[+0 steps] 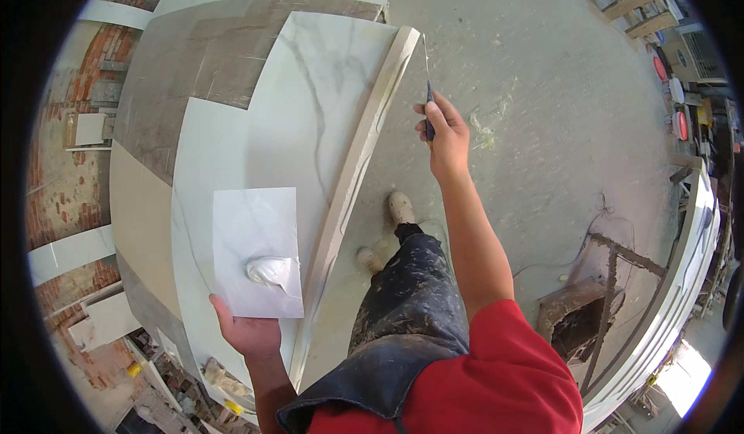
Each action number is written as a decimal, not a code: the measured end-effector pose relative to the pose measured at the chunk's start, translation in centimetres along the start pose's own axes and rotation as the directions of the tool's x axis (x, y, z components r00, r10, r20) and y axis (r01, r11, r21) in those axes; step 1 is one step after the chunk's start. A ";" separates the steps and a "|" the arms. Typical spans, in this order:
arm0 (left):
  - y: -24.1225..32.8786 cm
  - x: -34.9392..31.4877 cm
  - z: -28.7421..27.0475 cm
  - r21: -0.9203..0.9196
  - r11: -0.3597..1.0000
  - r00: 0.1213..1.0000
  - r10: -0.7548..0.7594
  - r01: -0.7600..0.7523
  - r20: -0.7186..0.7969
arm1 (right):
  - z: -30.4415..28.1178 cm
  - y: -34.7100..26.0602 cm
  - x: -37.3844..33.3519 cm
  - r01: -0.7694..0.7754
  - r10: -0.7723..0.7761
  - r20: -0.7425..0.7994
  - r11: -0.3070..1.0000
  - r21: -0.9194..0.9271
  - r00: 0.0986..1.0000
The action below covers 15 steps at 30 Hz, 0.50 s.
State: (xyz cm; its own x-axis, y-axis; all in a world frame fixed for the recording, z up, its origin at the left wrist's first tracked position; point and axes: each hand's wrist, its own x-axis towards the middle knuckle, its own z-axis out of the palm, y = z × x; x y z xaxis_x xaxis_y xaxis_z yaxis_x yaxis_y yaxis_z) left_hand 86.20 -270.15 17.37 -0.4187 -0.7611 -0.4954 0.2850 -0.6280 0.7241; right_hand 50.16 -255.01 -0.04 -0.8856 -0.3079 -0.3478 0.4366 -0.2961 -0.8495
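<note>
My left hand (254, 333) grips the near edge of a flat white board (254, 221), with the thumb at its left corner. On the board sits a lump of white paste (269, 270). My right hand (447, 136) is closed around the dark handle of a putty knife (426, 66), whose thin blade is seen edge-on and points away from me. The blade's tip is close to the far right corner of a white, grey-veined slab (318, 77). Along the slab's right side runs a pale, rough edge strip (370, 116) with wavy marks.
Grey-brown slabs (186, 62) and a beige one (143, 217) lie left of the veined slab. Dusty concrete floor (527, 54) spreads to the right. A rusty metal frame (608, 302) and a long white stack (686, 279) stand at right. A brick wall (70, 163) borders the left.
</note>
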 end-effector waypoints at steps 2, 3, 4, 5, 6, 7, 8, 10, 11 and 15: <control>-0.3 0.8 0.8 0.008 1.000 1.000 -0.012 0.013 -0.014 | 0.5 1.0 1.4 0.019 -0.023 -0.058 0.998 -0.058 0.998; -0.5 1.0 1.1 0.009 1.000 1.000 -0.019 0.019 -0.020 | 0.7 1.3 1.9 0.029 -0.037 -0.086 0.995 -0.091 0.996; -0.5 1.2 1.4 0.010 1.000 0.999 -0.025 0.026 -0.020 | 0.8 1.8 2.3 0.036 -0.046 -0.099 0.994 -0.101 0.994; -0.6 1.4 1.8 0.008 1.000 0.999 -0.029 0.029 -0.019 | 0.9 2.1 2.8 0.047 -0.059 -0.108 0.992 -0.113 0.992; -0.6 1.5 2.1 0.005 0.999 0.999 -0.033 0.033 -0.018 | 0.9 2.4 3.1 0.057 -0.072 -0.118 0.991 -0.125 0.990; -0.6 1.7 2.1 0.016 0.999 0.999 -0.034 0.034 0.004 | 1.0 2.7 3.3 0.062 -0.079 -0.128 0.990 -0.129 0.989; -0.6 1.8 1.9 0.026 0.999 0.999 -0.034 0.034 0.028 | 1.1 2.9 3.5 0.069 -0.088 -0.137 0.989 -0.132 0.987; -0.6 2.2 1.8 0.043 0.999 0.997 -0.034 0.031 0.070 | 1.4 3.1 3.9 0.077 -0.100 -0.154 0.986 -0.148 0.983; -0.6 2.2 1.8 0.051 0.998 0.996 -0.035 0.030 0.086 | 1.5 3.1 4.1 0.076 -0.102 -0.163 0.984 -0.161 0.981; -0.7 2.7 1.5 0.052 0.997 0.969 -0.059 0.048 0.240 | 1.4 3.8 4.2 0.078 -0.117 -0.176 0.973 -0.217 0.977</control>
State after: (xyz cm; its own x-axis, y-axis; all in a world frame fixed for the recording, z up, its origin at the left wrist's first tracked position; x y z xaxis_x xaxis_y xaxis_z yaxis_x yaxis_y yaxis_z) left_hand 83.57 -271.51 16.27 -0.6298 -0.6613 -0.4075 0.2190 -0.6545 0.7237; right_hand 48.32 -258.70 -4.20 -0.9446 -0.1074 -0.3101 0.3217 -0.1163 -0.9397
